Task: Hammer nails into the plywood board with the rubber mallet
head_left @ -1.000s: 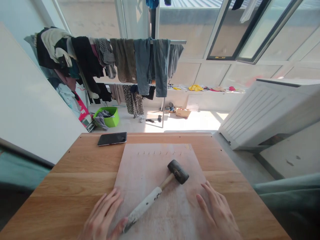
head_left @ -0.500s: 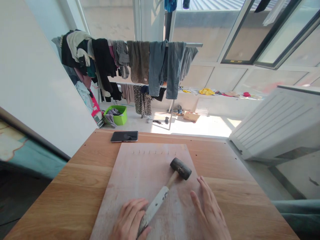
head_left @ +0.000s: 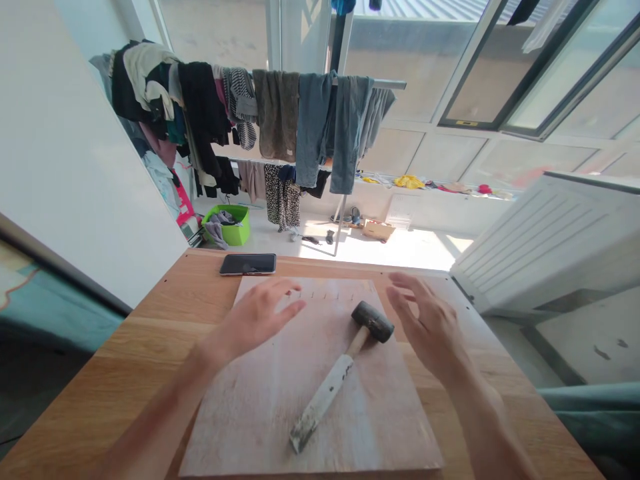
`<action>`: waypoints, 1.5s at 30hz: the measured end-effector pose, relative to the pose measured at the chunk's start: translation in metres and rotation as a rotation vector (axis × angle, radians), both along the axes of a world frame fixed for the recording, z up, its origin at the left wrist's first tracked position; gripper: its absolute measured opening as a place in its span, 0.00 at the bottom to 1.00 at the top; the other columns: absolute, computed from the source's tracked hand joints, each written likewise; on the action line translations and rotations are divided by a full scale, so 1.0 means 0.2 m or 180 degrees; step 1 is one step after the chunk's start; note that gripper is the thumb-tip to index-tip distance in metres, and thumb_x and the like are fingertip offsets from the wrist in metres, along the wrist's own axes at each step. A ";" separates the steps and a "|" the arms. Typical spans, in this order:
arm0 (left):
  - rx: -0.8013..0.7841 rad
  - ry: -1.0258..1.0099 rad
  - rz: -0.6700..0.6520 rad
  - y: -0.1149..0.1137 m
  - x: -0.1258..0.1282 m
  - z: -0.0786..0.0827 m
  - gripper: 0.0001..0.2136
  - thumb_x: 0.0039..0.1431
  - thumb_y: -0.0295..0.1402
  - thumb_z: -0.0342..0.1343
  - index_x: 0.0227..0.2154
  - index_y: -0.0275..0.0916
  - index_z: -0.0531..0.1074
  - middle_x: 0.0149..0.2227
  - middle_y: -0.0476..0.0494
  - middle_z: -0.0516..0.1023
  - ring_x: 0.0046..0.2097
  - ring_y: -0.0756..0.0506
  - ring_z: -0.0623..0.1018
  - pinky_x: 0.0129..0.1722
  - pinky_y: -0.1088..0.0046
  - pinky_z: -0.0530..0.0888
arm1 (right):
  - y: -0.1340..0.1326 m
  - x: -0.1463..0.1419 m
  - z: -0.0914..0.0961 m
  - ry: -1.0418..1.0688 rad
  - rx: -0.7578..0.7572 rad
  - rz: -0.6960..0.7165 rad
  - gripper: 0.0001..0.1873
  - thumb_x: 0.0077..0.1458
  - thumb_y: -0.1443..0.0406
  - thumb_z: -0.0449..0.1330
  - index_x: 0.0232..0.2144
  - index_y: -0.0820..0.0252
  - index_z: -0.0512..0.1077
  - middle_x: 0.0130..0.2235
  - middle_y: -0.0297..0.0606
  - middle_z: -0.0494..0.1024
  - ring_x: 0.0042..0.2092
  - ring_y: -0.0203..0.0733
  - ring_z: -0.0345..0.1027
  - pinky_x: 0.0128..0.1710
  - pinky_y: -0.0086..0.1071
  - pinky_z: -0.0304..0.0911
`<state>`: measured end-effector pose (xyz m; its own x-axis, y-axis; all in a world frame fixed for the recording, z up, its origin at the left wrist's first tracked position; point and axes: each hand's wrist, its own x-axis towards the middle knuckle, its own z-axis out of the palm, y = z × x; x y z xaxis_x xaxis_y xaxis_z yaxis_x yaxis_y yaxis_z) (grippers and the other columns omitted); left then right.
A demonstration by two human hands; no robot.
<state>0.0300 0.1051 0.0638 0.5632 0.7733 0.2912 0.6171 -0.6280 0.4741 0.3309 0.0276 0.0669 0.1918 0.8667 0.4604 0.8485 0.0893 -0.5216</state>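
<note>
A rubber mallet [head_left: 334,377] with a black head and a worn white handle lies slantwise on a pale wooden board [head_left: 240,413]. Several nails [head_left: 325,295] stand upright in a row near the board's far edge. My left hand [head_left: 265,310] is over the far left part of the board, fingers apart and empty, hiding some of the nails. To the right of the mallet head, my right hand [head_left: 423,313] hovers by the board's right edge, its fingers spread with nothing in them.
The board rests on a wooden table [head_left: 145,373]. A phone [head_left: 248,264] lies at the table's far edge. Beyond it stand a drying rack with clothes [head_left: 313,127] and a green basket [head_left: 237,230]. A white panelled door [head_left: 540,233] is at the right.
My left hand has let go of the mallet handle and moved forward over the board. My right hand has risen and moved forward too. The mallet now lies free on the board.
</note>
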 end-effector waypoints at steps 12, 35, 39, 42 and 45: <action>-0.0328 0.0964 -0.0089 0.33 -0.01 0.01 0.22 0.72 0.46 0.53 0.58 0.38 0.76 0.59 0.37 0.82 0.59 0.37 0.81 0.59 0.62 0.73 | 0.30 -0.23 0.05 -0.0637 -0.0820 0.0542 0.26 0.70 0.51 0.54 0.63 0.53 0.69 0.58 0.47 0.79 0.59 0.60 0.74 0.56 0.52 0.71; -0.0235 0.2008 -0.0138 0.34 0.05 -0.06 0.04 0.66 0.29 0.56 0.38 0.38 0.77 0.40 0.39 0.83 0.39 0.42 0.80 0.33 0.68 0.65 | 0.51 -0.04 -0.15 -0.1258 -0.1478 0.0683 0.10 0.56 0.62 0.63 0.41 0.55 0.79 0.40 0.43 0.83 0.43 0.51 0.76 0.44 0.44 0.70; -0.0146 0.2017 -0.0158 0.34 0.06 -0.07 0.09 0.63 0.22 0.52 0.35 0.39 0.76 0.37 0.41 0.81 0.35 0.44 0.77 0.32 0.68 0.63 | 0.53 -0.03 -0.16 -0.1215 -0.1533 0.0789 0.08 0.56 0.63 0.63 0.39 0.54 0.80 0.36 0.40 0.83 0.40 0.48 0.77 0.43 0.43 0.70; -0.0148 0.2001 -0.0151 0.35 0.05 -0.08 0.10 0.62 0.22 0.52 0.36 0.40 0.76 0.36 0.42 0.80 0.34 0.44 0.76 0.32 0.68 0.63 | 0.53 -0.06 -0.17 -0.1193 -0.1511 0.0818 0.09 0.56 0.64 0.63 0.39 0.55 0.81 0.36 0.40 0.83 0.39 0.47 0.77 0.42 0.41 0.69; -0.0186 0.1992 -0.0134 0.37 0.05 -0.09 0.10 0.62 0.22 0.52 0.37 0.40 0.76 0.36 0.42 0.80 0.34 0.44 0.75 0.32 0.68 0.63 | 0.52 -0.10 -0.16 -0.1217 -0.1649 0.0756 0.08 0.57 0.65 0.63 0.39 0.56 0.81 0.38 0.41 0.84 0.39 0.46 0.77 0.40 0.40 0.68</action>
